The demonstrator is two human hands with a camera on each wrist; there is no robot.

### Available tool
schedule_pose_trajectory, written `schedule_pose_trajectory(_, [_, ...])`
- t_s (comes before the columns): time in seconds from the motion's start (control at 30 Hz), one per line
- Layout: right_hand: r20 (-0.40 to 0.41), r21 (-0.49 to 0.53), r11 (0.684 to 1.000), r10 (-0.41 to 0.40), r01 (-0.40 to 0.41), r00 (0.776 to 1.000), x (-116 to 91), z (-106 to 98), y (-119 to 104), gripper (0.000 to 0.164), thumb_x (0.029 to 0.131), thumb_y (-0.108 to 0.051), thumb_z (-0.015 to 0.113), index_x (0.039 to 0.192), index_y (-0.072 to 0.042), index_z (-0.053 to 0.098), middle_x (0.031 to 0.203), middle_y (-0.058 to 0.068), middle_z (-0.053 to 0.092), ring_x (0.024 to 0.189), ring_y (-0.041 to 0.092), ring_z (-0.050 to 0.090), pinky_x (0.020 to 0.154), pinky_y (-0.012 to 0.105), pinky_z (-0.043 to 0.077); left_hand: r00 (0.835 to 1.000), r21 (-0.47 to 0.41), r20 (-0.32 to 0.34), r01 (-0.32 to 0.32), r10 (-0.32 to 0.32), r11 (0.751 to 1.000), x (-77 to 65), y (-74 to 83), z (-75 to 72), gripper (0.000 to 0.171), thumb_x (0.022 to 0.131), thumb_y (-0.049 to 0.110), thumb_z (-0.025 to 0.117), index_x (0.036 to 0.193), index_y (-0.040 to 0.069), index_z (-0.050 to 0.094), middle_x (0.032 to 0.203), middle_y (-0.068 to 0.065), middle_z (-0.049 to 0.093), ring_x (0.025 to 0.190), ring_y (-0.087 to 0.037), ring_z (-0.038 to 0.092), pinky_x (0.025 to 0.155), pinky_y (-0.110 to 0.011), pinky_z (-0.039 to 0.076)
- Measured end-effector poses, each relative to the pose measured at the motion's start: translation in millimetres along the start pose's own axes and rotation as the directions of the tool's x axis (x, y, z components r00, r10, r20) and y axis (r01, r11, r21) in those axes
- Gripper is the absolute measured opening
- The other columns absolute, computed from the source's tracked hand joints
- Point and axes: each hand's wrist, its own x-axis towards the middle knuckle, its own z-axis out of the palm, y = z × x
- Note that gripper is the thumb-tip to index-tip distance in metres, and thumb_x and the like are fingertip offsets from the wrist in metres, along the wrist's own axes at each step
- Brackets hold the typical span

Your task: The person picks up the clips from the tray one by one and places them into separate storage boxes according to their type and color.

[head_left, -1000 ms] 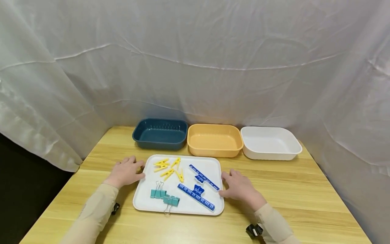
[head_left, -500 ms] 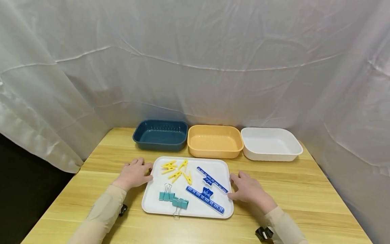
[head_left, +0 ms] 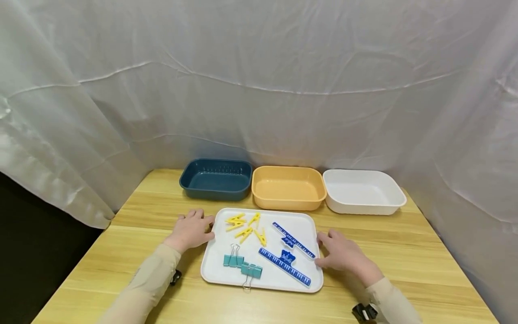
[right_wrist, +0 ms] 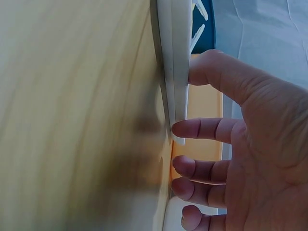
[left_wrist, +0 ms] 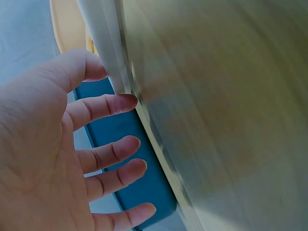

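Note:
A white tray lies on the wooden table between my two hands. My left hand touches its left edge with thumb and index fingertips, the other fingers spread loosely. At the right edge, the thumb and index fingertips of my right hand touch the rim, also seen in the right wrist view, where the tray side stands against them. On the tray are several yellow clothespins, two teal binder clips and two blue piano-key patterned clips. One binder clip's wire handle reaches over the front rim.
Behind the tray stand three bins in a row: dark blue, yellow and white. A pale curtain hangs behind and beside the table.
The tray, with its clips and clothespins, has slid to the right along the table. Both hands have moved right with it, still at its edges.

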Motion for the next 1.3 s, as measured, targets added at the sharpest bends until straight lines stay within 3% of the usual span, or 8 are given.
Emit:
schedule_pose_trajectory(0.5, [0.015, 0.008, 1.000, -0.010, 0.010, 1.000, -9.6, -7.0, 28.6, 0.049, 0.068, -0.046, 0.082, 0.102, -0.021, 0.057, 0.092, 0.003, 0.050, 0.079, 0.018, 0.046, 0.060, 0.033, 0.041, 1.000, -0.032, 0.031, 0.004, -0.003, 0.999, 9.7, 29.5, -4.1, 0.033, 0.086, 0.045, 0.065, 0.112, 0.025, 0.063, 0.106, -0.010, 0.053, 0.104, -0.030, 0.047, 0.089, -0.061, 0.042])
schedule_pose_trajectory(1.3, [0.058, 0.014, 0.999, 0.031, -0.032, 0.998, -17.4, -16.0, 45.1, 0.048, 0.065, -0.043, 0.085, 0.098, -0.023, 0.056, 0.089, 0.002, 0.047, 0.079, 0.018, 0.044, 0.059, 0.032, 0.038, 0.998, -0.108, 0.066, -0.006, 0.013, 0.994, 11.4, 50.0, -3.5, 0.029, 0.088, 0.044, 0.067, 0.109, 0.025, 0.062, 0.107, -0.008, 0.052, 0.102, -0.029, 0.048, 0.088, -0.060, 0.042])
